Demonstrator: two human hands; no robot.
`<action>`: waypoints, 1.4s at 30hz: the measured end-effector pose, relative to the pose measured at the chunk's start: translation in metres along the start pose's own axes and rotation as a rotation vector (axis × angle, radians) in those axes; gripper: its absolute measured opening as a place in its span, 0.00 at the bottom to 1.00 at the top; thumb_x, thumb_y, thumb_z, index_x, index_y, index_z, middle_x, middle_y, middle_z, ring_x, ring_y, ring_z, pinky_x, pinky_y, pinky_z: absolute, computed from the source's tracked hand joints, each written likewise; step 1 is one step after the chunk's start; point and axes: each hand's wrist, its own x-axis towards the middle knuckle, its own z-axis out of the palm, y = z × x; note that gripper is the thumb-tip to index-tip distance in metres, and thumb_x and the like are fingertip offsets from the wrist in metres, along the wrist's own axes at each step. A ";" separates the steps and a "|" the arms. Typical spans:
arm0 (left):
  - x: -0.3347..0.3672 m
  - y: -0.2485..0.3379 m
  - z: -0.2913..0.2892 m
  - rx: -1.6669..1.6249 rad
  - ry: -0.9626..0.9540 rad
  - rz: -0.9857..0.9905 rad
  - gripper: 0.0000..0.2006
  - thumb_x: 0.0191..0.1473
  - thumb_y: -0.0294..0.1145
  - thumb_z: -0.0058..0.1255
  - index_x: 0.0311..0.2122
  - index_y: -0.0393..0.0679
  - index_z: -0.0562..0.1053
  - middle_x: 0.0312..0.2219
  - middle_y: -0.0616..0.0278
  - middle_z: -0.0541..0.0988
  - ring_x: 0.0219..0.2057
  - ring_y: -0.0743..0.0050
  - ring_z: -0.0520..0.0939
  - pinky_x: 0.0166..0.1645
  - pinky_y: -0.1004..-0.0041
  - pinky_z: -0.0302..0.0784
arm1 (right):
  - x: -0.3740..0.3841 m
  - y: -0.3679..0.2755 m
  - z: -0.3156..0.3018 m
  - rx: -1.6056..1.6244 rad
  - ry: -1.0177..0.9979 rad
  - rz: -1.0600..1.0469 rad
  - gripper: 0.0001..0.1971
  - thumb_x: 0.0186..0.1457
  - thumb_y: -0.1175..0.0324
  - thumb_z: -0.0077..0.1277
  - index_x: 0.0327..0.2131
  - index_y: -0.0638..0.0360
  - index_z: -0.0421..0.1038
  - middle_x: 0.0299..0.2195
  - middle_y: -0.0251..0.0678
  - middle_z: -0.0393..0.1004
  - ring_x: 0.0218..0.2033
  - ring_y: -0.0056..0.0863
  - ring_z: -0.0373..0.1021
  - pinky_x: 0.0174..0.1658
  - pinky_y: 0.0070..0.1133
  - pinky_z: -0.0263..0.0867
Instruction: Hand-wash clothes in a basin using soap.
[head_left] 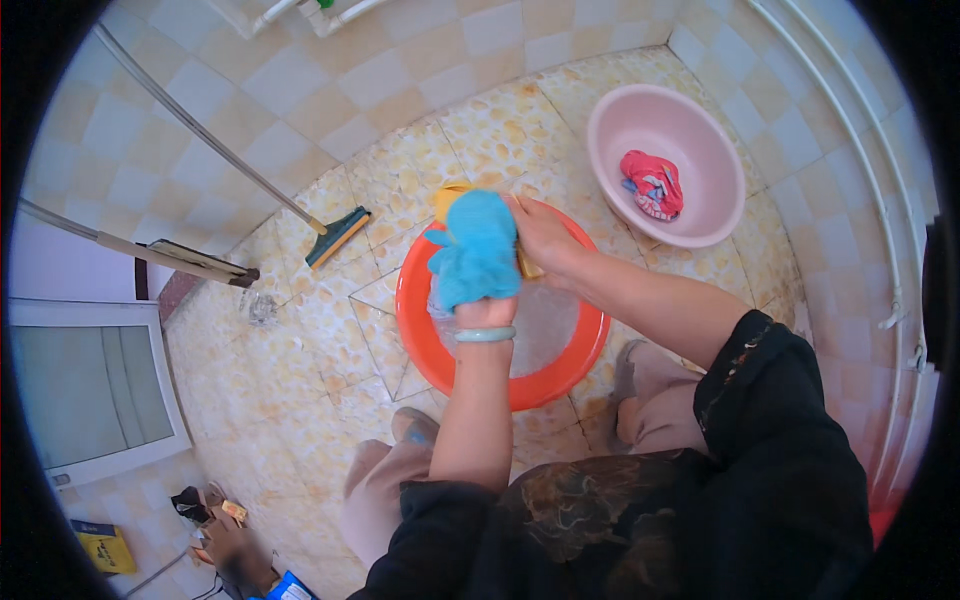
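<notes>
A wet-looking bright blue cloth (478,250) is held up over an orange basin (405,305) of cloudy water. My left hand (487,312), with a pale green bangle at the wrist, supports the cloth from below; its fingers are hidden by the fabric. From the right, my right hand (545,238) presses curled fingers against the cloth's edge. Below that palm shows a small yellow-brown piece (529,265), its kind unclear. Something yellow (451,201) sticks out behind the cloth's upper left. Pale fabric lies partly in the water at the basin's left.
A pink basin (715,165) with a red garment (652,183) stands on the tiled floor at far right. A floor squeegee (338,238) leans at the far left, near another long-handled tool (190,262). White pipes (895,290) run along the right wall. Both my feet flank the orange basin.
</notes>
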 end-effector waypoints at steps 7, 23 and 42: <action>-0.010 0.000 0.012 0.802 0.080 -0.071 0.12 0.59 0.36 0.40 0.46 0.47 0.68 0.41 0.64 0.75 0.42 0.72 0.75 0.47 0.72 0.73 | -0.021 -0.042 0.024 -1.174 -0.311 -0.741 0.26 0.53 0.53 0.48 0.55 0.47 0.63 0.45 0.47 0.67 0.46 0.46 0.63 0.50 0.36 0.59; -0.020 0.000 0.038 2.553 0.036 0.101 0.11 0.58 0.37 0.41 0.44 0.48 0.69 0.38 0.63 0.76 0.40 0.64 0.75 0.45 0.68 0.71 | 0.001 -0.018 0.006 -1.035 -0.291 -0.981 0.27 0.48 0.50 0.54 0.52 0.45 0.66 0.43 0.40 0.67 0.43 0.38 0.65 0.44 0.36 0.61; -0.003 -0.029 0.022 2.163 -0.270 -0.235 0.11 0.55 0.38 0.45 0.42 0.45 0.69 0.36 0.62 0.76 0.39 0.66 0.76 0.44 0.67 0.71 | 0.005 -0.023 -0.013 -0.985 -0.133 -0.517 0.21 0.53 0.52 0.47 0.49 0.47 0.69 0.38 0.47 0.71 0.43 0.47 0.67 0.45 0.40 0.64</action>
